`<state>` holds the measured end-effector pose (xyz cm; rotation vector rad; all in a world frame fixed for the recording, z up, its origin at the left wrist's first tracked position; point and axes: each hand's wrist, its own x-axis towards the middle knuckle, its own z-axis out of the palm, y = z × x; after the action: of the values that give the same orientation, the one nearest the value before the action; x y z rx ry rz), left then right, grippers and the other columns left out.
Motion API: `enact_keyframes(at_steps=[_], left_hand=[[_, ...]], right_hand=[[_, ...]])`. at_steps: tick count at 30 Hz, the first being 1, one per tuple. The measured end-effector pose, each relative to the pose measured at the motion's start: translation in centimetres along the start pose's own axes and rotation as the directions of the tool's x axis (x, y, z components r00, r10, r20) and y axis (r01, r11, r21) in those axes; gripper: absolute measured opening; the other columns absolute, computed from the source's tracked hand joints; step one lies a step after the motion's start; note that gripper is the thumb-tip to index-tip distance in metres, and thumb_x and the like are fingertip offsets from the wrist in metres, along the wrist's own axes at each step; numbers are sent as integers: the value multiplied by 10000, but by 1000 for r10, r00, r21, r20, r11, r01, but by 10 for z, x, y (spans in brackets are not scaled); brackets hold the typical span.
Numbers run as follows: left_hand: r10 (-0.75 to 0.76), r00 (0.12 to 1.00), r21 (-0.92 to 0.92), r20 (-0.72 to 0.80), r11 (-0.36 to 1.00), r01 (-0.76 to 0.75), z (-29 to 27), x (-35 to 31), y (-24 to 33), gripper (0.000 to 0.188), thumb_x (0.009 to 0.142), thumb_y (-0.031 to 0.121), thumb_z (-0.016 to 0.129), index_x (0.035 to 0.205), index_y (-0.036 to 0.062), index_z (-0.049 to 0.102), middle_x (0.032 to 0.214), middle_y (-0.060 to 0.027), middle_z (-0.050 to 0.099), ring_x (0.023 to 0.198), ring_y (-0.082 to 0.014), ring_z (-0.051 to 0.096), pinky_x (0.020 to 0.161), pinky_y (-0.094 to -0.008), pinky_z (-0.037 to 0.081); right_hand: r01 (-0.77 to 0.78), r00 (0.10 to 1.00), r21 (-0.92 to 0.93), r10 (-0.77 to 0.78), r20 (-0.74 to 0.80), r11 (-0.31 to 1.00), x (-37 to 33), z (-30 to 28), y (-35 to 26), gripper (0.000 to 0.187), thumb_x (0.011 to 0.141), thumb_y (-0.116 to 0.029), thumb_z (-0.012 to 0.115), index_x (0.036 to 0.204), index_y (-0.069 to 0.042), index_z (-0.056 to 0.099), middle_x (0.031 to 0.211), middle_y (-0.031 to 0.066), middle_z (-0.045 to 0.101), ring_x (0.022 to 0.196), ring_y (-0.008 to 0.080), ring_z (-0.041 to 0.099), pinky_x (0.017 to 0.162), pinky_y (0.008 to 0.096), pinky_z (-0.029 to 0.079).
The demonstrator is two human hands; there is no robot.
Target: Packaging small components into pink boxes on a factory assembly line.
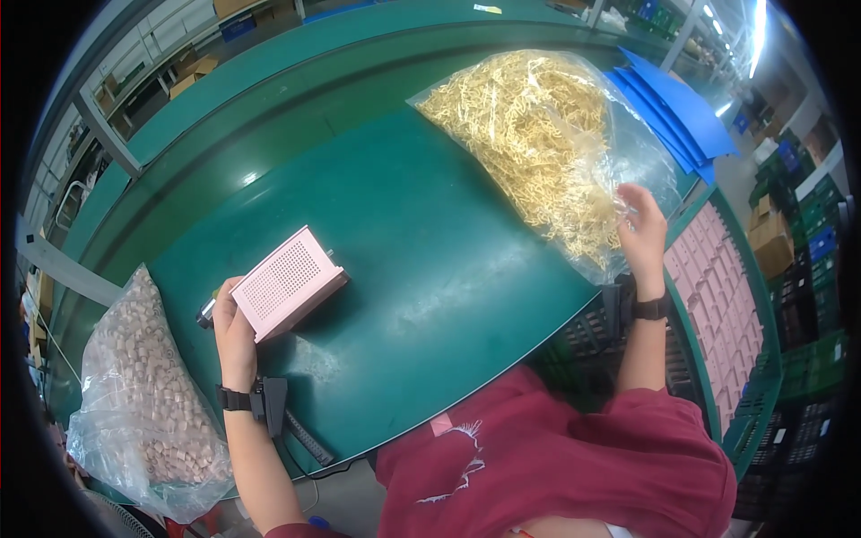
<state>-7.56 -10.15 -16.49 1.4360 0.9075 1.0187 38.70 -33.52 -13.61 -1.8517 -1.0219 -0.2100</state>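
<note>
My left hand [236,336] holds the pink box [285,278] by its left end, tilted over the table [421,287]. My right hand [642,235], fingers curled, is at the yellow pieces' bag [520,125]; whether it pinches anything, I cannot tell.

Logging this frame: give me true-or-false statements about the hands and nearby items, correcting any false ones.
The left hand holds a pale pink box with a perforated face. True.
The right hand rests on the pink box. False: it is at the clear plastic bag of yellow pieces.
A clear plastic bag of small beige pieces lies left of the box. True.
The smooth tabletop is orange. False: it is green.
Flat blue sheets lie beyond the right hand. True.
</note>
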Motion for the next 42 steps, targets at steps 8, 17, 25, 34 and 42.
enact_keyframes(at_steps=[8,17,25,34,42], left_hand=[[-3,1000,8,-18,1000,3,1,-3,5,134,927,82,495,1029,18,555,981,-29,621,898,-79,581,792,-221,454],[-58,998,-60,-32,997,56,3,-1,7,128,936,80,493,1029,19,556,972,-32,627,877,-75,588,771,-217,465],[-16,1000,-32,18,999,17,0,0,-4,133,950,80,472,1033,13,550,959,-27,620,868,-77,585,759,-210,465],[110,984,103,-143,990,-95,-17,-4,-12,270,977,191,455,1085,-3,608,899,-9,610,783,-79,543,703,-236,451],[83,987,25,-138,996,-81,-4,15,-22,266,969,144,472,1180,20,578,890,-9,596,760,-69,530,711,-210,456]], right_hand=[[-17,981,-248,64,184,969,-4,-4,1,251,809,-11,578,1047,25,647,901,145,685,861,193,660,760,295,503],[30,968,-287,43,247,958,4,-6,2,188,822,-31,579,979,18,671,893,143,691,831,230,667,761,319,498],[71,986,-86,-83,-147,994,-3,-5,-5,155,864,-18,583,988,8,671,976,111,685,908,170,646,788,279,490],[223,846,-221,-301,-440,949,7,10,-56,167,873,0,609,1033,0,660,979,82,673,867,140,616,789,260,483],[742,641,331,-762,-94,584,-12,63,-199,197,742,102,647,891,-19,689,919,108,673,819,221,599,733,314,483]])
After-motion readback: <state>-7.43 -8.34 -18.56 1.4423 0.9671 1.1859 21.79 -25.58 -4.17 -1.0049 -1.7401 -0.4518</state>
